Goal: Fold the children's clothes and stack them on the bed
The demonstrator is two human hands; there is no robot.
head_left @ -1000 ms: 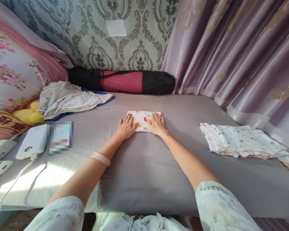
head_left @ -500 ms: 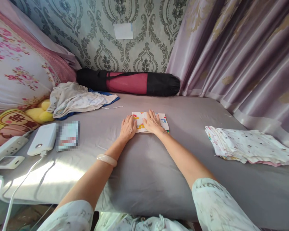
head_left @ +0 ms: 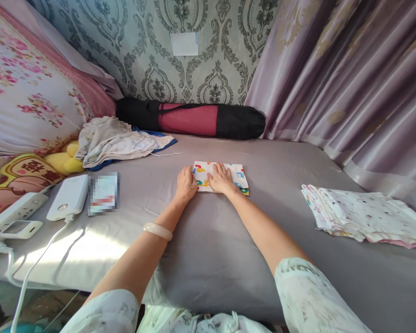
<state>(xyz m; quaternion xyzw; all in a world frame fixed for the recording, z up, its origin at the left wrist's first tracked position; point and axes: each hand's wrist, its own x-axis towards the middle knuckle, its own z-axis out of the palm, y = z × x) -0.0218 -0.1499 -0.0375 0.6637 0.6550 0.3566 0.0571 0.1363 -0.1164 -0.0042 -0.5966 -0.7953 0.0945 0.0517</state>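
A small folded cloth (head_left: 204,175), white with a colourful print, lies flat on the grey bed sheet (head_left: 215,240) in front of me. My left hand (head_left: 187,183) rests at its left edge, fingers stretched forward and touching the cloth's side. Flat on top of the cloth, near its middle, lies my right hand (head_left: 223,178) with the fingers extended. Neither hand grips anything. Part of the cloth's print is hidden under my right hand.
To the right sits a stack of folded patterned clothes (head_left: 364,215). Crumpled clothes (head_left: 118,143) lie at back left. A black and red rolled bag (head_left: 190,119) runs along the wall. A white power bank (head_left: 68,198), cable and power strip (head_left: 15,215) are at left.
The view has shifted slightly, so everything sits a little further right. My left hand's fingers are closer to the cloth's outer edge, uncovering more print. My right hand stays flat on the cloth.
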